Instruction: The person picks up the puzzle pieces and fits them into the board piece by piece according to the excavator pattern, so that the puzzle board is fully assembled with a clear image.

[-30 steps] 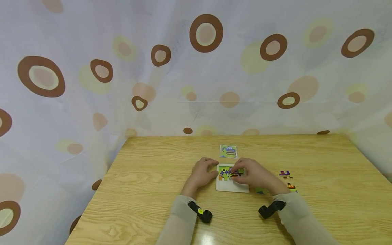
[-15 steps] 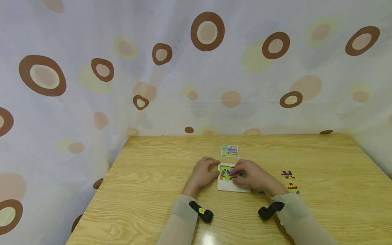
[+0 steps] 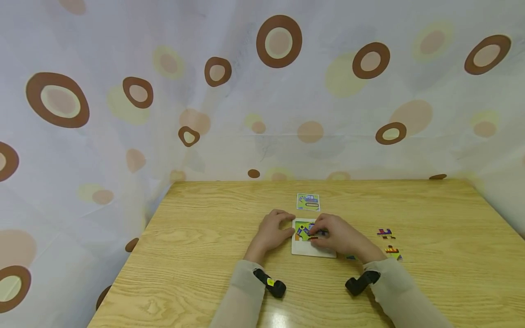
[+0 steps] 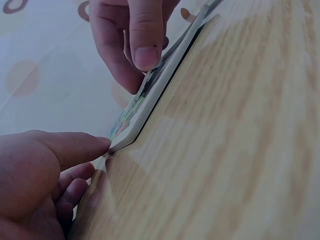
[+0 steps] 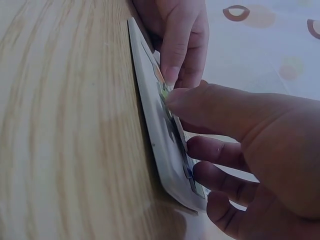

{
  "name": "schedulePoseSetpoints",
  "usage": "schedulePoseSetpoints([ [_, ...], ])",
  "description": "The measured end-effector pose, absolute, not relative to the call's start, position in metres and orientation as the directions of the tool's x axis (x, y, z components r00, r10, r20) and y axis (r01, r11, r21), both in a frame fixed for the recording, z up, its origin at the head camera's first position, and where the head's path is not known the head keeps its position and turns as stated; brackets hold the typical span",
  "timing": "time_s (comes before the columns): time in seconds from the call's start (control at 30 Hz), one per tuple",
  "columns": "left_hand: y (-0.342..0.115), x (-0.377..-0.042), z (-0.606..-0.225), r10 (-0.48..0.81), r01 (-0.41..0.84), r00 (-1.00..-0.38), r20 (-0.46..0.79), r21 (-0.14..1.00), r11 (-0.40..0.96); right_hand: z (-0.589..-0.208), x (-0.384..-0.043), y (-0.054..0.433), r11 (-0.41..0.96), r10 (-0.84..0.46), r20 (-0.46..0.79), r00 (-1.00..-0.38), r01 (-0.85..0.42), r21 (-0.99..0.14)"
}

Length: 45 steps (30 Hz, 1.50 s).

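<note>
A white puzzle tray point(image 3: 303, 249) lies in front of me, its upper part filled with a green, blue and yellow excavator picture point(image 3: 302, 230). My left hand point(image 3: 272, 231) rests at the tray's left side; its straight thumb touches the near-left corner in the left wrist view. Over the middle of the tray, my right hand point(image 3: 339, 233) pinches a small puzzle piece point(image 5: 164, 93) between thumb and fingers, close to the tray surface. Most of that piece is hidden by the fingers. The tray's right part is covered by the right hand.
Beyond the tray lies a square picture card point(image 3: 308, 202) showing an excavator. Loose puzzle pieces lie to the right, one dark purple point(image 3: 385, 233) and one with red and yellow point(image 3: 392, 252). Another piece point(image 3: 351, 257) shows partly beneath the right wrist. A patterned curtain point(image 3: 229, 105) stands behind the table.
My right hand has shifted slightly over the tray, with the piece still pinched, and covers more of the picture's right side. The left hand stays at the tray's edge. The head view has drifted a little.
</note>
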<state>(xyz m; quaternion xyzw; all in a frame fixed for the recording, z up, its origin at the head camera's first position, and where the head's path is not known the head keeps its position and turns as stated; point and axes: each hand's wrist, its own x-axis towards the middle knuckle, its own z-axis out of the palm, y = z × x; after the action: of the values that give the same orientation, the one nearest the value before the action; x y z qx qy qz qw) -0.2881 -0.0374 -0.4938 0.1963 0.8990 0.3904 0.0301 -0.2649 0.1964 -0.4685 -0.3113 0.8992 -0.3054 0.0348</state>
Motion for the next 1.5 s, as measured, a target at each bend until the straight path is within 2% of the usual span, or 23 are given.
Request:
schedulePoseSetpoints([
  [0.47, -0.037, -0.284, -0.490, 0.377, 0.326, -0.922, 0.093, 0.713, 0.621, -0.469, -0.260, 0.194, 0.619, -0.564, 0.129, -0.816, -0.521, -0.588],
  [1.23, -0.036, -0.291, -0.489, 0.375, 0.337, -0.921, 0.106, 0.699, 0.631, -0.460, -0.266, 0.197, 0.606, -0.591, 0.146, -0.793, -0.557, -0.568],
  [1.5, -0.035, -0.286, -0.492, 0.374, 0.323, -0.923, 0.092, 0.714, 0.621, -0.461, -0.263, 0.202, 0.621, -0.552, 0.112, -0.827, -0.497, -0.606],
])
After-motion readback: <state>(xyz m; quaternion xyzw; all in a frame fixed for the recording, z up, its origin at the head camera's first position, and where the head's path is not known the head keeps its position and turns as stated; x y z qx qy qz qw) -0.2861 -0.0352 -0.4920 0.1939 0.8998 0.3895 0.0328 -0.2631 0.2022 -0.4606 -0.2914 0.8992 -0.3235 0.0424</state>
